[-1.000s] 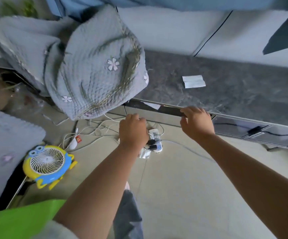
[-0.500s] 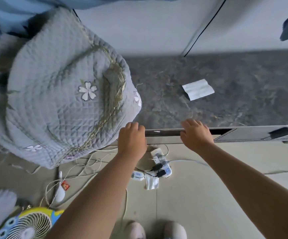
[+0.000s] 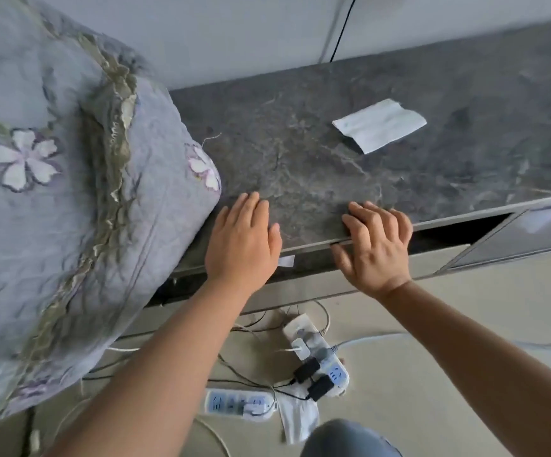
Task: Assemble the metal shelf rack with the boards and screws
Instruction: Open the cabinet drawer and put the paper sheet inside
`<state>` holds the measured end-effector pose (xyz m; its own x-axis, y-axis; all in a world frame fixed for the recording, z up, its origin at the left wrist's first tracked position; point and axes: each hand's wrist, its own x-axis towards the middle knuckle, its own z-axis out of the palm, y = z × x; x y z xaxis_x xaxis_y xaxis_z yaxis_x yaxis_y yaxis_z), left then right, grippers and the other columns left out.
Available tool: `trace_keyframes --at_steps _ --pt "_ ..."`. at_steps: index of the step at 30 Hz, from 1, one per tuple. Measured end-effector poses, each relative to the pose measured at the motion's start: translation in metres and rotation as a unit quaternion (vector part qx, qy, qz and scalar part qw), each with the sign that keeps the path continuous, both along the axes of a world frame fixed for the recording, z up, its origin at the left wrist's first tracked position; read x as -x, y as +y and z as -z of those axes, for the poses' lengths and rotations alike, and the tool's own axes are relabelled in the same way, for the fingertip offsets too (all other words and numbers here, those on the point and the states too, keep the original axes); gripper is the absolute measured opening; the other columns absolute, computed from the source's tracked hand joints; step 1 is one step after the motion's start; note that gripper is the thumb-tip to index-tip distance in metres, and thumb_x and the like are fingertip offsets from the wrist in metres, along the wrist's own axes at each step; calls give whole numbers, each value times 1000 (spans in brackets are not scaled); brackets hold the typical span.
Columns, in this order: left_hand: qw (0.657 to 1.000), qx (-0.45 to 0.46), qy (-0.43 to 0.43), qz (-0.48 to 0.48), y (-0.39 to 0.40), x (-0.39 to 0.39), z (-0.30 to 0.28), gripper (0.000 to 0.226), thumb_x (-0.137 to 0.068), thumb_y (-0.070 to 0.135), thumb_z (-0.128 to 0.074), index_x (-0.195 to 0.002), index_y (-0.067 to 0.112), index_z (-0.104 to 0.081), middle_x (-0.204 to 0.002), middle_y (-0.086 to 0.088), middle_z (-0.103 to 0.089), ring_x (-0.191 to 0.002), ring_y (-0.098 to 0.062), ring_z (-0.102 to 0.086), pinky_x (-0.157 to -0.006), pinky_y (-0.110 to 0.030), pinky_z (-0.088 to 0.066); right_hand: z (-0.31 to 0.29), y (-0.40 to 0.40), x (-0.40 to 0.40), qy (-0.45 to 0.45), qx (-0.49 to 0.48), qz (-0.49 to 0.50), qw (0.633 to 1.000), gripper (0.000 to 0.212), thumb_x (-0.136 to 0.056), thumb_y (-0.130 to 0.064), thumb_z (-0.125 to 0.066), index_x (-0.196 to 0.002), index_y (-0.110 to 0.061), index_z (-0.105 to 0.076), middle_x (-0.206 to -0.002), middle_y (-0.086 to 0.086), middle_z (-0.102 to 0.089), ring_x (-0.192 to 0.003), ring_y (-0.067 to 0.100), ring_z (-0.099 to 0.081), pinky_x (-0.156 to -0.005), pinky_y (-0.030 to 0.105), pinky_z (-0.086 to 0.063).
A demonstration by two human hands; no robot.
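Pale wall (image 3: 234,34), beige tile floor (image 3: 432,357) — daylight

The quilted cover (image 3: 69,209) is cut off by the left edge and hides the left end of the worktop (image 3: 333,179). The worktop runs out at the right edge. The right hand (image 3: 374,245) hides part of the dark gap under the worktop. The print on the paper slip (image 3: 379,125) is too small to read.
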<state>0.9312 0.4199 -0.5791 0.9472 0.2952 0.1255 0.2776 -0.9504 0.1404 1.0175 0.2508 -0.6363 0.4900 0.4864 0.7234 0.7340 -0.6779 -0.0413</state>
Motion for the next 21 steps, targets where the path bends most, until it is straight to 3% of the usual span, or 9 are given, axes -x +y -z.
trace_keyframes --at_steps 4,7,10,13,16,19,21 --pt "999 -33 -41 1 1 -1 9 67 -84 33 -15 -124 -3 -54 -131 -20 -53 -124 -33 -49 -104 -44 -37 17 6 -8 -81 -51 -14 995 39 -92 -43 -29 -102 -11 -50 -113 3 -47 -102 24 -47 -88 37 -30" --pt "998 -38 -41 -6 1 0 12 77 -81 38 -1 -139 5 -38 -147 -11 -35 -139 -22 -29 -114 -34 -20 18 7 -6 -69 -73 -25 995 37 -92 -40 -32 -102 -10 -50 -114 4 -46 -103 25 -46 -92 37 -28" --pt "998 -43 -48 -3 0 1 10 72 -82 36 -5 -142 7 -34 -150 -8 -31 -141 -20 -25 -114 -31 -17 29 -3 14 -18 -109 -106 988 24 -92 -26 -39 -105 -8 -47 -120 11 -42 -112 30 -43 -106 39 -22" --pt "997 -37 -62 -11 2 1 13 69 -84 34 -8 -139 5 -39 -146 -11 -37 -138 -23 -31 -113 -33 -22 62 -17 40 65 -13 -112 991 28 -89 -23 -39 -112 -8 -46 -123 13 -44 -118 32 -40 -104 48 -31" --pt "989 -74 -116 43 3 2 17 60 -87 30 -22 -115 -4 -61 -120 -19 -62 -113 -31 -59 -94 -39 -47 82 -14 43 145 163 36 975 45 -73 -29 -64 -112 -8 -61 -111 13 -64 -111 33 -57 -93 56 -41" --pt "968 -157 -156 118 10 6 24 48 -86 26 -34 -103 -5 -67 -105 -20 -68 -97 -31 -67 -77 -41 -55 75 -8 38 185 184 73 963 51 -51 -23 -86 -96 -5 -71 -91 10 -70 -89 30 -68 -83 58 -45" --pt "962 -175 -153 144 12 7 23 49 -86 26 -34 -104 -6 -67 -106 -20 -68 -98 -31 -67 -76 -41 -55 70 -7 37 184 159 76 967 38 -56 -21 -83 -90 -7 -73 -84 7 -70 -81 27 -69 -80 55 -49"
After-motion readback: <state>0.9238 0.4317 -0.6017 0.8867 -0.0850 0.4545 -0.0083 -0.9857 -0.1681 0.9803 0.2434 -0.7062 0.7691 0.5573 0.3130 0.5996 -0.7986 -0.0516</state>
